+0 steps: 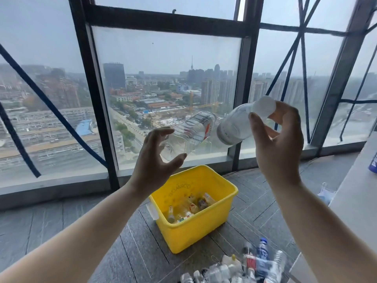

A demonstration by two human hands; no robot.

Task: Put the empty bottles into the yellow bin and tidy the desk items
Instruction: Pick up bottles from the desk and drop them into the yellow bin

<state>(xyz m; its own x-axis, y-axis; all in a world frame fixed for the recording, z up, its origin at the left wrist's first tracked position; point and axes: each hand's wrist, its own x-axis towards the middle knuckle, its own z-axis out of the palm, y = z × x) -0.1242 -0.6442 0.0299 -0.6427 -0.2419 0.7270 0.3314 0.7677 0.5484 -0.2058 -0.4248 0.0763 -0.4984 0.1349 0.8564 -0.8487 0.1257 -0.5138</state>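
Holding both hands up above the yellow plastic bin (195, 235), which stands on the dark tiled floor (61, 231) before the window, I judge that I am somewhere in the middle of the work. My left hand (157, 148) has fingers and thumb spread wide in a curve around the base of a clear plastic bottle with a red label (191, 131); I cannot tell whether they touch it or whether it is free in the air. My right hand (279, 144) is curved in the same loose way, thumb in front of the neck and fingers behind the cap of a clear plastic bottle with a white round cap (234, 127), and here also I cannot tell whether I grip it. Both bottles lie tilted in the air, higher than the bin. What is done: several small bottles (189, 207) lie on the bottom of the bin already. What is left seems more: a heap of empty plastic bottles (244, 266) lies on the floor near the bin. The pale desk (355, 190) is at my right, with only a blue object (373, 163) showing on it, and I think it is not tidied yet, though most of it is out of view.
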